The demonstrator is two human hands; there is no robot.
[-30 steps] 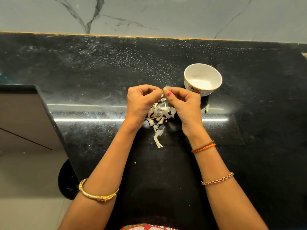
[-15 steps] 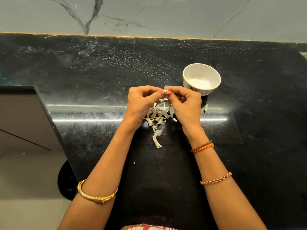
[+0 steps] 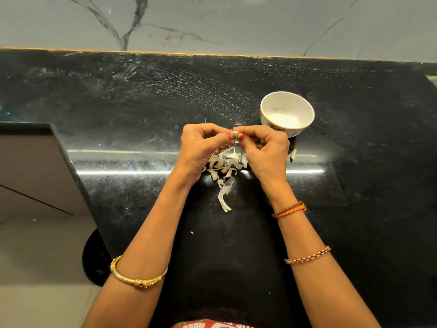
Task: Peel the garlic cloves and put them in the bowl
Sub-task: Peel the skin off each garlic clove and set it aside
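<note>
**Peeling in hand, bowl waiting**

Held above the middle of the counter (image 3: 142,95), between both hands: one garlic clove (image 3: 235,133), small and pale. Pinched on its left side by the left hand (image 3: 203,145), fingers curled, a red-painted nail touching the clove. Pinched on its right side by the right hand (image 3: 264,150), also curled, thumb and forefinger meeting at the clove. Possibly a second clove tucked in the right palm; too hidden to tell.

Directly below the hands, strewn on the dark counter: a heap of papery skins (image 3: 224,169), with one longer strip trailing toward the near edge. Just beside the right hand, toward the far edge: the white bowl (image 3: 287,113), upright. Impossible to tell, through the glare inside, whether any cloves lay in it. Beyond the right hand, a stray scrap (image 3: 293,155) close under the bowl.

Judged to be mid-peel, skin being stripped from the clove. Called for next: a firm pull with a nail to free the remaining skin, then a short reach rightward and a release over the bowl's rim.
</note>
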